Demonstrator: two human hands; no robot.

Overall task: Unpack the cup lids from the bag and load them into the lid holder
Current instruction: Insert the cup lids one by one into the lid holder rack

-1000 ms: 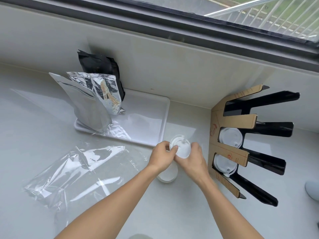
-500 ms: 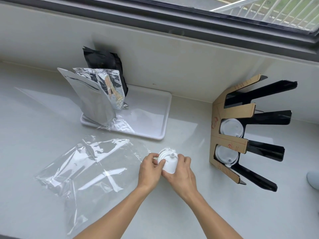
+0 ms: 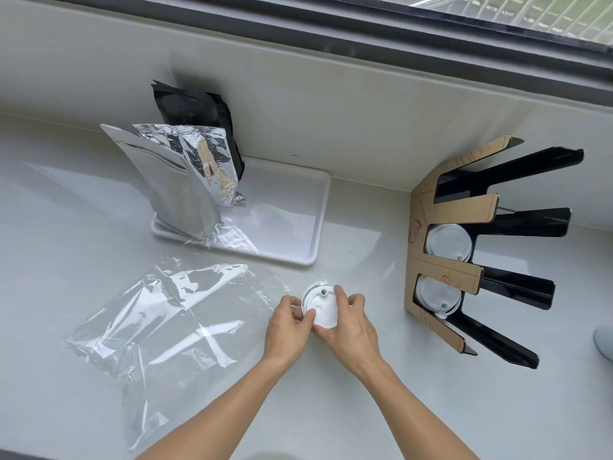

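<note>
Both my hands hold a small stack of white cup lids [image 3: 321, 307] just above the counter, in the lower middle of the head view. My left hand [image 3: 289, 327] pinches the stack's left rim. My right hand [image 3: 352, 323] wraps its right side and underside. The empty clear plastic bag [image 3: 166, 323] lies flat to the left of my hands. The lid holder [image 3: 441, 270], brown card front with black dividers, stands at the right. White lids sit in its two lower slots, one lid [image 3: 447, 242] above another lid [image 3: 437, 295]. Its top slot looks empty.
A white tray [image 3: 292, 224] sits against the back wall with a silver foil pouch [image 3: 179, 184] and a black pouch [image 3: 195, 111] standing on its left end. A grey rounded object [image 3: 604, 340] shows at the right edge. The window ledge runs along the back.
My hands came back toward me and lower with the lids, away from the tray's edge. The stack now tilts with its top face up toward me.
</note>
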